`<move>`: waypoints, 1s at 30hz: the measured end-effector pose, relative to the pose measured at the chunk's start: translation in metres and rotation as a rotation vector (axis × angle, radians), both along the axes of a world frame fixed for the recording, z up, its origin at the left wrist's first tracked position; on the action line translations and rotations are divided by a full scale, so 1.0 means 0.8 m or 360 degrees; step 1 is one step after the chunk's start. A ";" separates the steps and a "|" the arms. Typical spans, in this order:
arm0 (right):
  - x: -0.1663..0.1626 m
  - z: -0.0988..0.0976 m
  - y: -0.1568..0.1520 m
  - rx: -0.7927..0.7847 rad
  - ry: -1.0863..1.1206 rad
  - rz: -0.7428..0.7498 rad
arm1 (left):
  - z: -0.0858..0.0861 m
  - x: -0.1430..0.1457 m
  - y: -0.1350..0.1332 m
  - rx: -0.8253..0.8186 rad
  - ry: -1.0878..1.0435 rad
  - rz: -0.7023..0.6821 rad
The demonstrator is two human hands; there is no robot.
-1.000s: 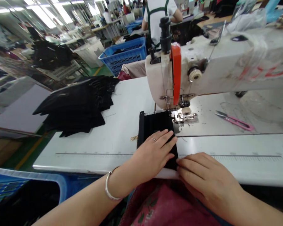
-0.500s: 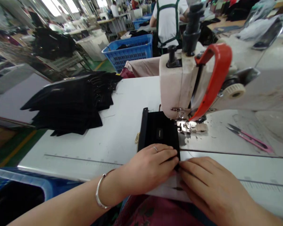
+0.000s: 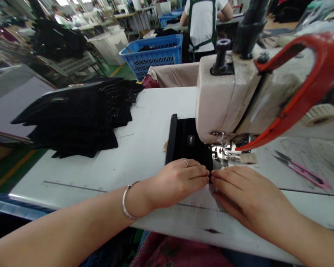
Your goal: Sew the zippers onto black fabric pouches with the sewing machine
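Observation:
A black fabric piece (image 3: pixel 183 142) with a small label lies flat on the white table (image 3: pixel 144 122), its far right part under the sewing machine head (image 3: pixel 225 100). My left hand (image 3: pixel 175 181), with a ring and a bracelet, rests on the piece's near edge, fingers pressed together. My right hand (image 3: pixel 245 196) meets it fingertip to fingertip at the piece's near right corner, just in front of the metal presser foot (image 3: pixel 225 154). Both hands hold the piece down. A small gold fitting (image 3: pixel 165 145) sticks out at its left edge.
A stack of black pieces (image 3: pixel 78 118) lies on the table's left. Pink thread snips (image 3: pixel 303 172) lie at the right. A red guard (image 3: pixel 303 85) curves over the machine. Behind are a blue basket (image 3: pixel 153 55) and a person in a white shirt (image 3: pixel 203 22).
The black piece has slid away from me, further under the machine head. Both hands moved forward with it, and their fingertips now meet at its near edge. The view has come closer.

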State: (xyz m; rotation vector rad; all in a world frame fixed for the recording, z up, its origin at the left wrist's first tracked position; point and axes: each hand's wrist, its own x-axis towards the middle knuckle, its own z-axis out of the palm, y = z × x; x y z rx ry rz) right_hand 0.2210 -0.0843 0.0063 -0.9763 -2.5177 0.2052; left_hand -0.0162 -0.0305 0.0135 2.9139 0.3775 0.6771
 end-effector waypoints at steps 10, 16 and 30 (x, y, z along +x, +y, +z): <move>0.004 -0.001 0.033 0.0196 -0.0205 -0.0211 | -0.011 0.007 0.043 0.0181 0.0042 0.0035; 0.005 -0.009 0.043 0.0269 -0.0211 -0.0328 | -0.013 0.013 0.065 0.0255 0.0078 0.0097; 0.006 -0.016 0.046 0.0169 -0.0157 -0.0308 | -0.023 0.016 0.078 0.0169 -0.0007 0.0304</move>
